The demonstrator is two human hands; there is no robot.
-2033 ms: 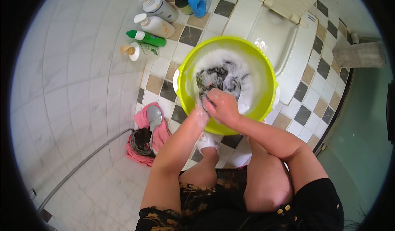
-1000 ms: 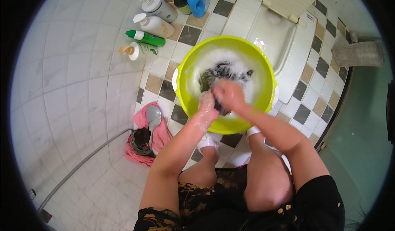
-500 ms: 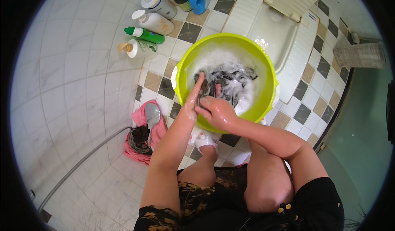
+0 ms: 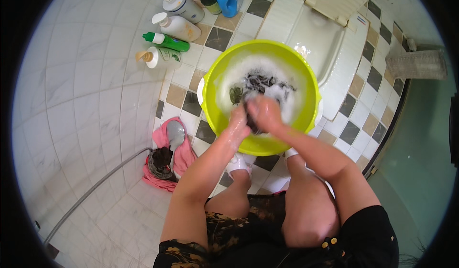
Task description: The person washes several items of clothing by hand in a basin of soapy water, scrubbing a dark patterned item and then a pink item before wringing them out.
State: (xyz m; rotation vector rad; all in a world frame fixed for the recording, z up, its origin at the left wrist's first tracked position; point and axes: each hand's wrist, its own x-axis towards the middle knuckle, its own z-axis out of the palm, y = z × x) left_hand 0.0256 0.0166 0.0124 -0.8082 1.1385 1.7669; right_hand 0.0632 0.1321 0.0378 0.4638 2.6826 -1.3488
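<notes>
Dark garment [image 4: 258,84] clamped between left hand [image 4: 237,121], right hand [image 4: 264,113], over basin [image 4: 213,105].

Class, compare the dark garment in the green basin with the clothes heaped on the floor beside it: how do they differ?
The dark garment sits in suds inside the green basin, gripped by the left hand and right hand; the pile of clothes lies untouched on the floor tiles. The garment is dark throughout; the pile mixes pink and dark cloth. Both are crumpled.

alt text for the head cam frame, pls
Seen from above, a squatting person's left hand and right hand grip a dark wet cloth over a lime-green basin of suds on a checkered tile floor. Bottles lie beyond; a pink cloth pile sits left.
</notes>
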